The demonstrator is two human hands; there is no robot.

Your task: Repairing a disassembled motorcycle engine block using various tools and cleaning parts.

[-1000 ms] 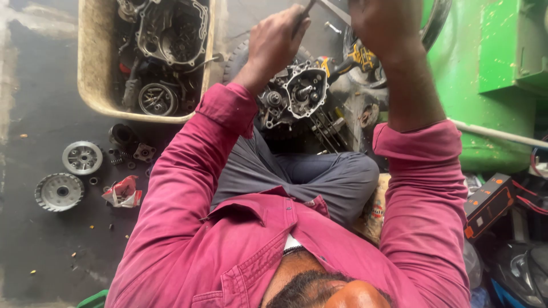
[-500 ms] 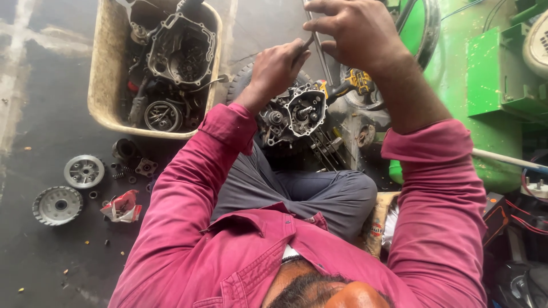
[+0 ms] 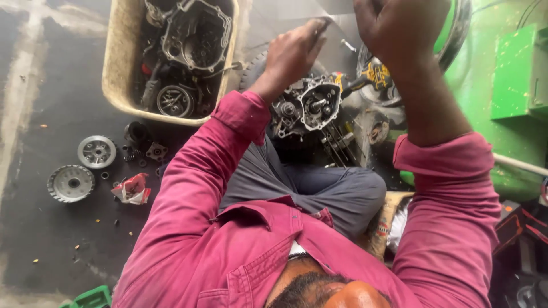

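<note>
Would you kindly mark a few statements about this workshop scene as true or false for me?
1. The engine sits in front of the person's crossed legs. True.
2. The tub is empty. False: it holds an engine cover and other dark parts.
3. Two round metal discs lie on the floor, outside the tub. True.
4. Both hands rest on the floor. False: the left hand and the right hand are raised above the engine.
5. The person wears blue sleeves. False: the sleeves are magenta.
</note>
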